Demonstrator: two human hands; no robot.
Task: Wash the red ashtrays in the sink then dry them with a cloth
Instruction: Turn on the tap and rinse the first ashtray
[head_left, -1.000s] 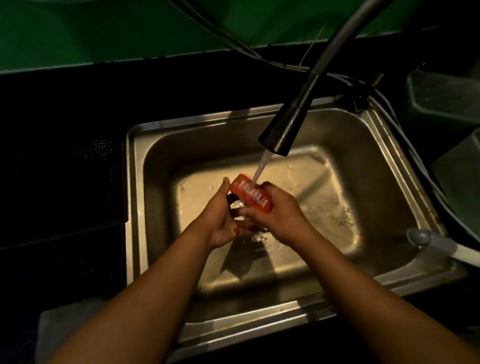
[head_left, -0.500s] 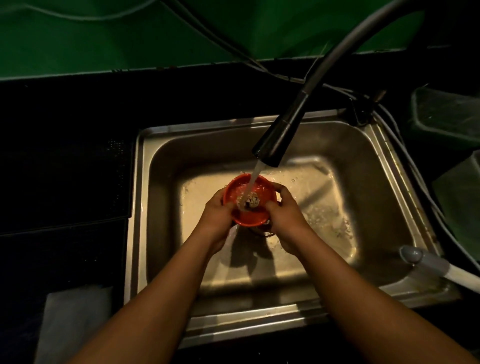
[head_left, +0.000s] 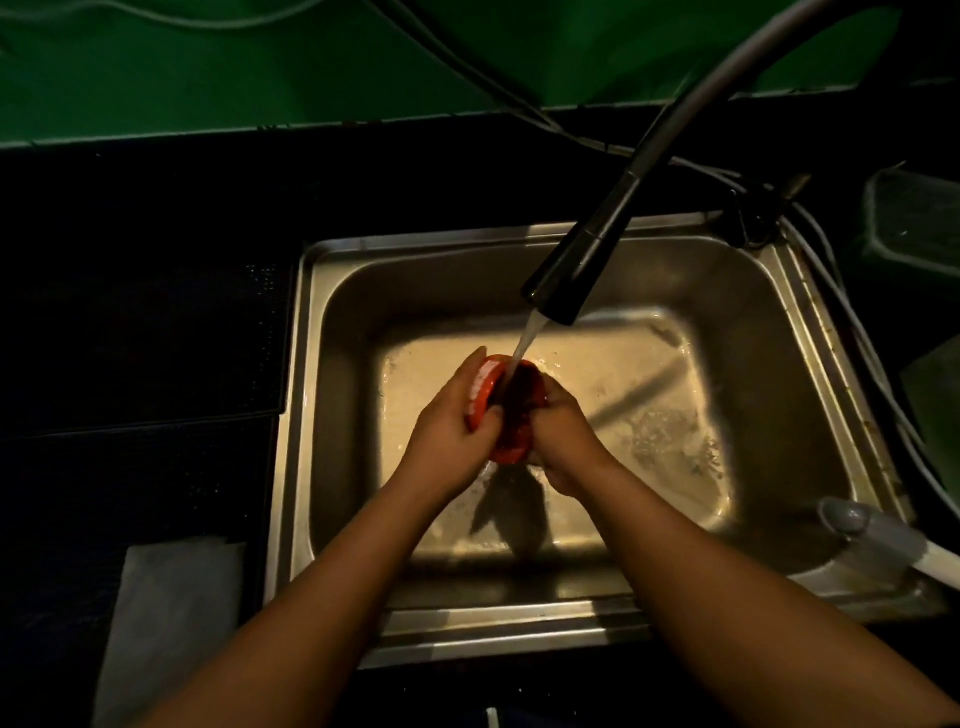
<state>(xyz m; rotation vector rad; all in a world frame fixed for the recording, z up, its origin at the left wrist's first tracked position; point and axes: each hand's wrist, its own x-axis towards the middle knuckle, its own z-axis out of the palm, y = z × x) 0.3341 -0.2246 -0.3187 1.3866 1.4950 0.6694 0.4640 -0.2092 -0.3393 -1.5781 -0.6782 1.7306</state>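
A red ashtray (head_left: 514, 415) with white lettering on its side is held over the middle of the steel sink (head_left: 810, 332), tipped on edge. My left hand (head_left: 452, 436) grips its left rim, thumb over the lettered side. Its right side is held by my right hand (head_left: 563, 441), whose fingers reach into the hollow. Water runs from the black faucet head (head_left: 571, 280) onto the ashtray's top edge. The lower part of the ashtray is hidden between my hands.
A pale cloth (head_left: 166, 623) lies on the dark counter at the front left. A grey hose fitting (head_left: 878, 535) rests on the sink's right front corner. Dark containers (head_left: 914, 218) stand at the right, cables trail along the back edge, and the wall behind is green.
The ashtray went from lettered side up, to hollow facing up under the stream, to tipped on edge now. Both hands kept hold and shifted their grip around it.
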